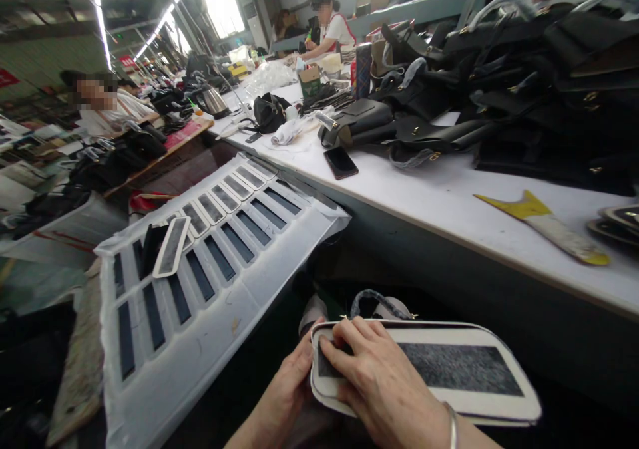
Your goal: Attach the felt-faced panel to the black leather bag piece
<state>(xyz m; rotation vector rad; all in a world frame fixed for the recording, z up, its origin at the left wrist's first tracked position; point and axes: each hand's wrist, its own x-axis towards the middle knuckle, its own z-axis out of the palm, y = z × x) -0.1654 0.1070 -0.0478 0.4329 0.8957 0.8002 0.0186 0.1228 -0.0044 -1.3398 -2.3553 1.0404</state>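
Right hand (384, 382): wrist and forearm cut off by the lower edge; covers the near left end of the flat panel (449, 369). Left hand (292, 386): fingers hidden behind the panel's end. Bag handle (379, 300): only an arc shows behind the panel. Pile of black bags (524, 83): cut off at the right edge. Far tabletop (279, 83): items too small to tell.

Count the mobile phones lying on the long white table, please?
1: a dark phone lies flat near the white table's front edge, left of the black bags. Others may be hidden under the piles.
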